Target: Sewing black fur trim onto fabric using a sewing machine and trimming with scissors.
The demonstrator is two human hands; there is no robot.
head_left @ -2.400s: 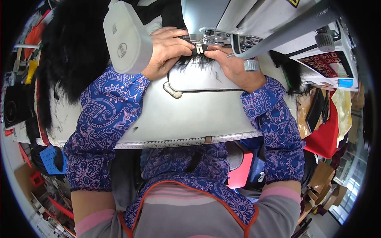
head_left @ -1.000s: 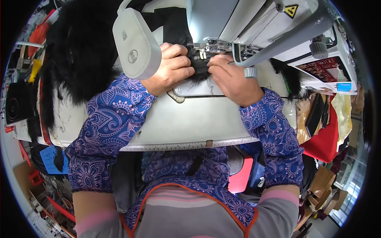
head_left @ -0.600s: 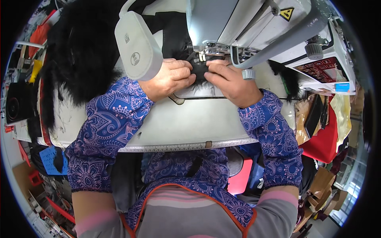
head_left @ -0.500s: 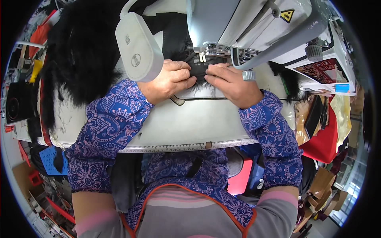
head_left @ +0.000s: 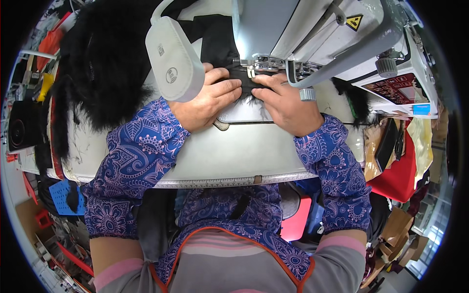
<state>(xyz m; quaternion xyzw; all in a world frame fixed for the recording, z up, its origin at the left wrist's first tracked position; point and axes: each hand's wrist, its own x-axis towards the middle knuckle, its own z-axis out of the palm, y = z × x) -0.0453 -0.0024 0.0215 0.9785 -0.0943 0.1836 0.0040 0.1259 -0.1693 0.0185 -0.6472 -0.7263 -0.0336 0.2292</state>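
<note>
A piece of black fabric (head_left: 245,87) with a furry edge lies on the sewing machine's bed, under the presser foot (head_left: 251,72). My left hand (head_left: 205,100) rests on its left part, fingers stretched and slightly apart. On the right side, my right hand (head_left: 292,106) lies with fingers extended onto the fabric, the fingertips close beside the foot. Both palms face down. The sewing machine (head_left: 266,27) stands over the work, and its light shines near the needle area. The needle tip is too small to make out.
Black fur material (head_left: 105,63) is heaped at the left. A white rounded device (head_left: 176,61) on a bent neck hangs above my left hand. A measuring tape (head_left: 215,183) runs along the table's front edge. Red and yellow cloth (head_left: 396,171) hangs at the right.
My left fingers have straightened and spread over the fabric. My right hand's fingers reach flatter, nearer the presser foot. The fabric between the hands has shifted slightly.
</note>
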